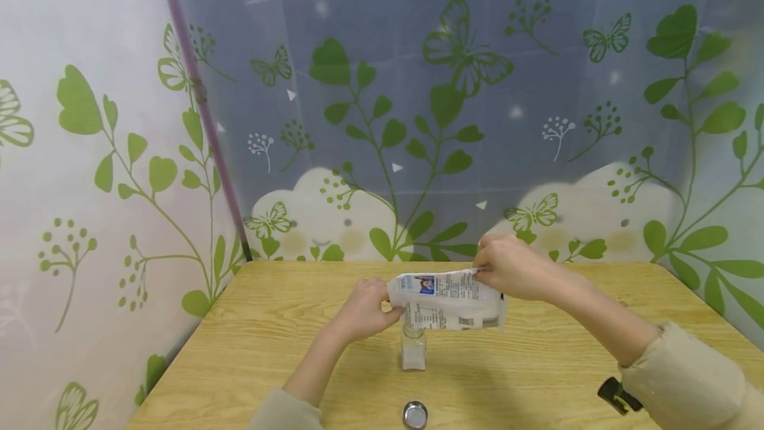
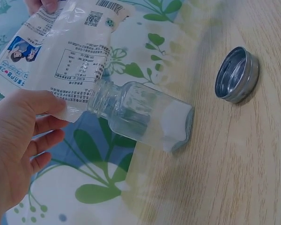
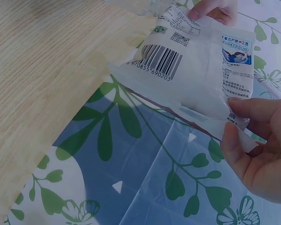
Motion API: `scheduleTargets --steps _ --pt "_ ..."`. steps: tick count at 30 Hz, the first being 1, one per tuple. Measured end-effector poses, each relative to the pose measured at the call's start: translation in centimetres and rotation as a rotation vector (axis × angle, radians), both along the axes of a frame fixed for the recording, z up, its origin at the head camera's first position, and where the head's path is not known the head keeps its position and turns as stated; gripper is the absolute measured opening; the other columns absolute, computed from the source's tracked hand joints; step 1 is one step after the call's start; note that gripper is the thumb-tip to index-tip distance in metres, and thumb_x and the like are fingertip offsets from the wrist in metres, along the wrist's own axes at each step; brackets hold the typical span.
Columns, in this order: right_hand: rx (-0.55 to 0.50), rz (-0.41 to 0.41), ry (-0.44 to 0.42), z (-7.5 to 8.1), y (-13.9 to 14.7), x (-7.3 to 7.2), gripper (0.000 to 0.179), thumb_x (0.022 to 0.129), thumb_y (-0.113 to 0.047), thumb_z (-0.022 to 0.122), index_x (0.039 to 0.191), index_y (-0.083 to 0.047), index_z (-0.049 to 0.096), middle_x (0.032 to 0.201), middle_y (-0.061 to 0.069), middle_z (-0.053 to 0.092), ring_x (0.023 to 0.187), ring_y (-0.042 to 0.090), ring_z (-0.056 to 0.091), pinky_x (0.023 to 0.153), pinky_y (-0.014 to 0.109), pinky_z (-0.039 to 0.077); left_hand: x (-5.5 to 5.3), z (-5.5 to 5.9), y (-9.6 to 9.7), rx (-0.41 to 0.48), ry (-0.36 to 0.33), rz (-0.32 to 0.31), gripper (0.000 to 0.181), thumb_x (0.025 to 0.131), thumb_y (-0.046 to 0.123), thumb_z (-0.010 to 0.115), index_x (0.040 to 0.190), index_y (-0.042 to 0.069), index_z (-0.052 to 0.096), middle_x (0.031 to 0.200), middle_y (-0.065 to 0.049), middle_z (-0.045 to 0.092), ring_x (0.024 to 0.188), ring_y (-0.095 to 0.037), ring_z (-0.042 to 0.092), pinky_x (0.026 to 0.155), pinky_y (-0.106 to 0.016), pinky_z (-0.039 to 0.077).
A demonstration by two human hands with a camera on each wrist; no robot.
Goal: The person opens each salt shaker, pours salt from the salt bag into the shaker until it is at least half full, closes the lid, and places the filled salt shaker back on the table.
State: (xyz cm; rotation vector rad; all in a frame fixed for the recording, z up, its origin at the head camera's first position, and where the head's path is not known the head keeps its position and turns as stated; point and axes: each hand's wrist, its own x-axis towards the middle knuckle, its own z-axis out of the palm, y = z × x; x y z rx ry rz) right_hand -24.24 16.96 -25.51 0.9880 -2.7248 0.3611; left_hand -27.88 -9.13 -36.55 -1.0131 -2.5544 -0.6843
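Observation:
A white printed plastic bag is held on its side between my two hands. My left hand pinches its left end, with the thumb on the printed face in the left wrist view. My right hand pinches the far end by a corner, higher up. Below the bag's left end stands a small clear glass jar, upright on the table. White powder or grains lie in the jar's bottom. Its threaded mouth meets the bag's end in the left wrist view; the bag's opening is hidden.
On the wooden table, a silver metal lid lies nearer to me than the jar. Beside my right sleeve is a black object. A leaf-printed curtain stands behind the table's far edge.

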Motion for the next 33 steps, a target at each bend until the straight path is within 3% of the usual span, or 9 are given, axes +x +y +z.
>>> scheduleTargets --steps 7,21,33 --pt "0.003 0.010 0.011 0.01 0.06 -0.01 0.005 0.079 -0.002 0.068 0.080 -0.002 0.072 0.071 -0.004 0.048 0.064 0.008 0.047 0.052 0.018 0.044 0.01 0.04 0.00 0.008 0.000 -0.015 0.018 0.080 0.013 0.069 0.097 0.014 0.070 0.081 0.005 0.067 0.077 -0.019 0.058 0.074 -0.032 0.039" --pt "-0.006 0.007 0.005 0.46 0.13 0.11 0.005 0.078 -0.001 0.068 0.081 -0.002 0.072 0.075 -0.001 0.052 0.066 0.010 0.052 0.054 0.018 0.046 0.00 0.09 0.09 0.010 0.026 -0.025 0.019 0.079 0.013 0.069 0.097 0.015 0.071 0.080 0.007 0.066 0.073 -0.009 0.054 0.073 -0.031 0.040" --pt "-0.005 0.016 0.011 0.68 0.17 0.14 0.004 0.078 -0.001 0.067 0.078 -0.002 0.071 0.076 -0.001 0.053 0.067 0.010 0.053 0.055 0.018 0.046 0.03 0.23 0.18 0.019 0.016 -0.036 0.020 0.079 0.013 0.069 0.099 0.014 0.070 0.084 0.005 0.067 0.074 -0.009 0.057 0.072 -0.030 0.040"
